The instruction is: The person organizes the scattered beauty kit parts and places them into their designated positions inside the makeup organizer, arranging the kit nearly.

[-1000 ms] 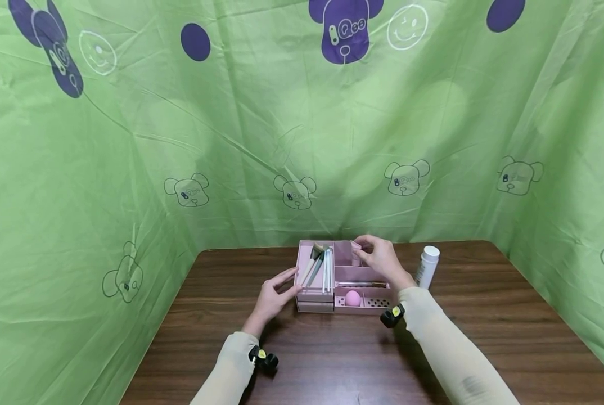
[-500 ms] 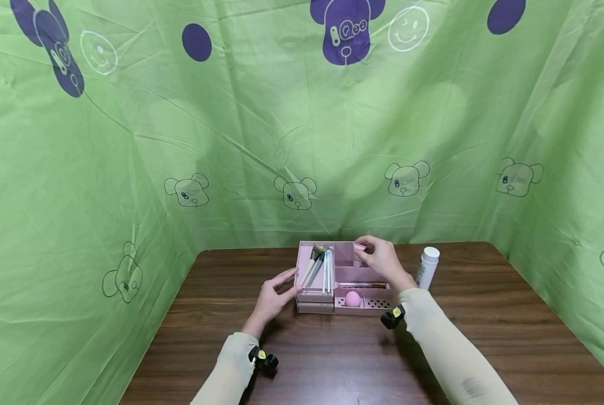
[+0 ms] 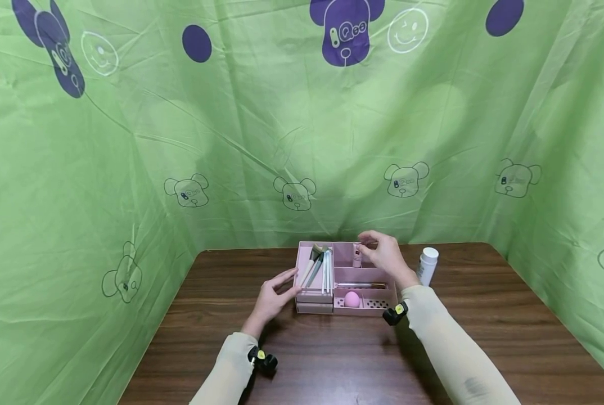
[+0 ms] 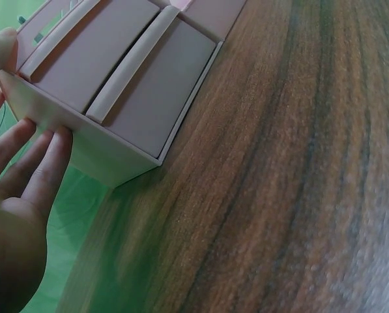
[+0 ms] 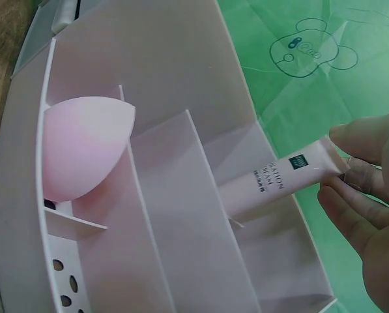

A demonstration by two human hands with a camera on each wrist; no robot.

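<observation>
A pink makeup organizer (image 3: 314, 308) with two front drawers and open compartments stands on the table. My left hand (image 3: 270, 298) rests its fairly straight fingers against the organizer's left side, its thumb near the top front edge. A small pink cream tube (image 5: 282, 177) leans upright in a back compartment. Right at its crimped end is my right hand (image 3: 385, 257), thumb and fingertips spread around it and not visibly squeezing; contact there is hard to tell. Several makeup brushes (image 3: 313, 270) lie in the left top tray, and a pink makeup sponge (image 5: 86, 147) sits in a front compartment.
A white bottle (image 3: 427, 265) stands right of the organizer, beside my right forearm. A slim pen-like brush (image 3: 361, 285) lies in the middle compartment. Behind the wooden table (image 3: 332, 360) hangs a green printed curtain (image 3: 241, 140).
My right hand's fingers have spread from their pinch on the tube and shifted slightly up and right. The tube now stands in its compartment with its label showing. My left hand has stayed put.
</observation>
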